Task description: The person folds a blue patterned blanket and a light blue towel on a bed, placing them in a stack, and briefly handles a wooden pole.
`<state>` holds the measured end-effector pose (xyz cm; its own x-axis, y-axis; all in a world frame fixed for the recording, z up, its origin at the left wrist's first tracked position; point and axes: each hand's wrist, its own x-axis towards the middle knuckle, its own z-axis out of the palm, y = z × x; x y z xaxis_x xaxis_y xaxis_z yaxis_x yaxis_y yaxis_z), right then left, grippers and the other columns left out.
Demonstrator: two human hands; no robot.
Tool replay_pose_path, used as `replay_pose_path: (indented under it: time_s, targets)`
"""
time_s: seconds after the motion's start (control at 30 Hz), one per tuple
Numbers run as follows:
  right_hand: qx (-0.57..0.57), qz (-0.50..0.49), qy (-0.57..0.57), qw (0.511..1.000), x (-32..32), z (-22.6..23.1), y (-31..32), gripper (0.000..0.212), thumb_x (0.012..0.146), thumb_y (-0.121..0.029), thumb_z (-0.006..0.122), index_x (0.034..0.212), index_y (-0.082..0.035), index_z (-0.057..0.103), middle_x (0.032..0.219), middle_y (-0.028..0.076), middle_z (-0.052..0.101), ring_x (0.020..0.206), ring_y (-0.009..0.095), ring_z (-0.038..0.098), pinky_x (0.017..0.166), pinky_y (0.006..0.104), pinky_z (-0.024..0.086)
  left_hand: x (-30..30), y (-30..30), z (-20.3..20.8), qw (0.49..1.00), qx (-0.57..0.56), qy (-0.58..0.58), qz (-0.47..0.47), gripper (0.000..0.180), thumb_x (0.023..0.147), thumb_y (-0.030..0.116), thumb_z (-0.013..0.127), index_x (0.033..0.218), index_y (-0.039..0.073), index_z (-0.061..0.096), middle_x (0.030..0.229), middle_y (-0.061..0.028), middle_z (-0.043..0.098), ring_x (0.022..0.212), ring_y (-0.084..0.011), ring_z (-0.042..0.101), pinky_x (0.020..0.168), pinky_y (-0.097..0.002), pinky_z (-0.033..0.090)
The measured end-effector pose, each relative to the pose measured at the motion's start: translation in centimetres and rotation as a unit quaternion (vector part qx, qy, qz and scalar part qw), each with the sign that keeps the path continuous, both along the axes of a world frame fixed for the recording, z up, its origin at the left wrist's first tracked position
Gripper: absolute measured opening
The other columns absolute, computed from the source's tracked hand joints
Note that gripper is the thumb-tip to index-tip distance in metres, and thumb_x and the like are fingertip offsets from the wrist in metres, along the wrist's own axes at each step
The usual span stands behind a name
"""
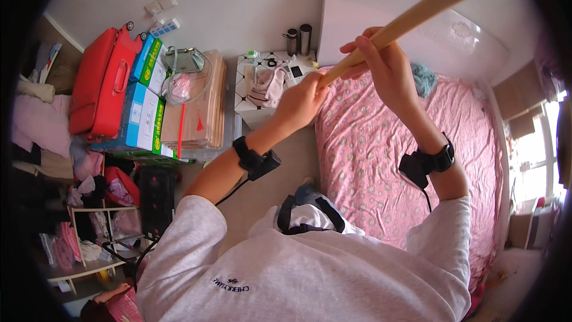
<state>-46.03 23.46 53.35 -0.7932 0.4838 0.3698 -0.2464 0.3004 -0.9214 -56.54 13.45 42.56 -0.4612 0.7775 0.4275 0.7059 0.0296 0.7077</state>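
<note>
A long, pale wooden pole (438,5) slants from the middle of the view up to the upper right, where its far end runs out of the picture. Its lower end sits in my left hand (302,100), which is closed around it. Higher up the pole, my right hand (386,67) grips it between thumb and fingers, some fingertips showing beyond its left side. Both arms are raised in front of me, with a black band holding a small device on my left wrist (256,158) and my right wrist (430,159).
A bed with a pink patterned sheet (381,167) fills the right side, its pale headboard (411,30) against the wall. A small table (244,86) holds cloth and two dark flasks (305,39). Left stand a red suitcase (101,83), boxes (140,116) and cluttered shelves (89,210).
</note>
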Motion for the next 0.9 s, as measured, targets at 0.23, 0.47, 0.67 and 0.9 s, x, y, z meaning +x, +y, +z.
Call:
replay_pose_path:
  time_s: [0.23, 0.47, 0.67, 0.9]
  targets:
    - [0.021, 0.155, 0.062, 0.986, -12.7, 0.7, 3.3, 0.02, 0.077, -0.012, 0.044, 0.089, 0.003, 0.038, 0.081, 0.012, 0.052, 0.066, 0.018, 0.057, 0.054, 0.0215, 0.045, -10.3, 1.4, 1.7, 0.993, -0.039, -0.008, 0.112, 0.022, 0.075, 0.022, 0.047, 0.088, 0.005, 0.042, 0.061, -0.0123, 0.051, 0.054, -0.0281, 0.051, 0.046, -0.0345, 0.038]
    - [0.112, 0.254, 0.057, 0.959, -26.5, 0.7, 2.3, 0.024, 0.079, -0.008, 0.039, 0.099, 0.005, 0.035, 0.089, 0.013, 0.049, 0.073, 0.02, 0.056, 0.065, 0.024, 0.044, -23.2, -0.2, 0.6, 0.993, -0.013, -0.059, 0.103, 0.022, 0.077, 0.024, 0.045, 0.087, 0.004, 0.042, 0.06, -0.0081, 0.052, 0.053, -0.017, 0.052, 0.049, -0.0275, 0.04]
    - [0.116, 0.228, -0.024, 0.966, -35.9, -1.3, 1.7, 0.024, 0.078, -0.01, 0.04, 0.098, 0.002, 0.037, 0.089, 0.011, 0.05, 0.072, 0.018, 0.056, 0.062, 0.0228, 0.044, -32.9, -0.1, -3.2, 0.989, -0.026, -0.135, 0.052, 0.021, 0.077, 0.022, 0.044, 0.086, 0.003, 0.041, 0.064, -0.0064, 0.052, 0.05, -0.0129, 0.051, 0.048, -0.0237, 0.04]
    - [0.068, 0.178, -0.086, 0.978, -42.7, -3.2, 3.4, 0.025, 0.077, -0.008, 0.04, 0.1, 0.002, 0.036, 0.088, 0.012, 0.05, 0.071, 0.018, 0.056, 0.061, 0.0232, 0.044, -39.4, 2.1, -5.0, 0.983, -0.07, -0.169, -0.018, 0.022, 0.078, 0.019, 0.043, 0.089, 0.0, 0.04, 0.072, -0.0063, 0.054, 0.052, -0.012, 0.052, 0.049, -0.022, 0.041]
